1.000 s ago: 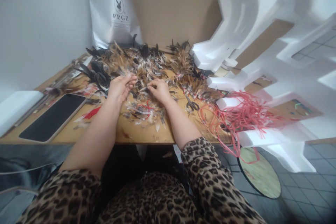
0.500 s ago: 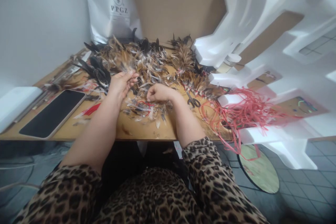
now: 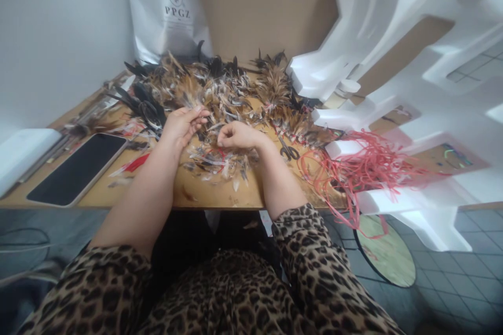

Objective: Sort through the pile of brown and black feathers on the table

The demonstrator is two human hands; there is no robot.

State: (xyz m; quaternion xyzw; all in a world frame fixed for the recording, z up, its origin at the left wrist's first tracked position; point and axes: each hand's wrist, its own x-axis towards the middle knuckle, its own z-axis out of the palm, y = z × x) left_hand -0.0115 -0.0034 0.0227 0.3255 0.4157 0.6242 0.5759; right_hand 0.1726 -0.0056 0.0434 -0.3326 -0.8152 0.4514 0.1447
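The feathers (image 3: 275, 84) look wispy and rough, the tabletop (image 3: 220, 198) smooth, faintly shiny wood, the phone screen (image 3: 78, 167) glossy, the bag (image 3: 157, 36) satiny plastic, the ribbons (image 3: 365, 165) plastic, the sleeve (image 3: 310, 256) soft cloth.

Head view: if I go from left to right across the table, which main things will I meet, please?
White object → phone → black feathers → left hand → right hand → scissors → tangled red ribbons.

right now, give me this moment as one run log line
left hand: at brown feathers, hold unclear | right hand: curled, contents unclear | scissors: on table, right of hands | phone: on table, left
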